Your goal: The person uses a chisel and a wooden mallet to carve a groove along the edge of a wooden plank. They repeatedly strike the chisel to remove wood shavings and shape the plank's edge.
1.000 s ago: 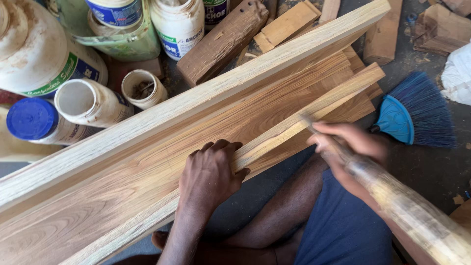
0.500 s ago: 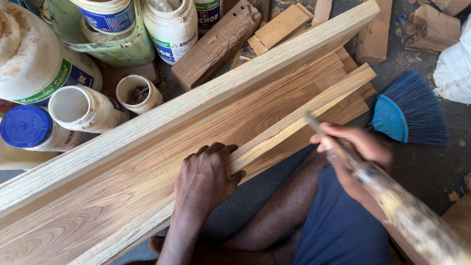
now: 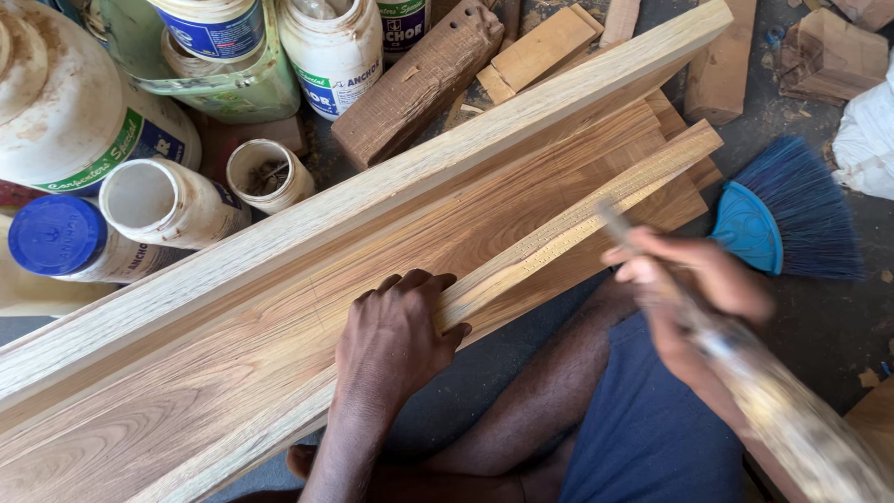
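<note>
The left hand point(image 3: 396, 331) lay palm down on the near edge strip point(image 3: 521, 265) of a long wooden trough point(image 3: 279, 307), fingers curled over the strip's top and pressing on it; it gripped nothing else. The trough ran slantwise across the view, from lower left to upper right, resting over the person's lap. Its far wall point(image 3: 372, 200) was a pale plank; its floor showed darker grain.

The right hand point(image 3: 698, 279) was closed round a long, paint-crusted handle point(image 3: 773, 401), blurred in the picture. The thin end of this tool point(image 3: 619, 224) touched, or lay just above, the near strip towards its right end; contact could not be told for certain.

A blue brush point(image 3: 792, 219) lay on the floor just beyond the right hand. Several white glue tubs point(image 3: 331, 51) and one with a blue lid point(image 3: 56, 233) stood behind the trough at upper left, with wood offcuts point(image 3: 419, 79) beside them.
</note>
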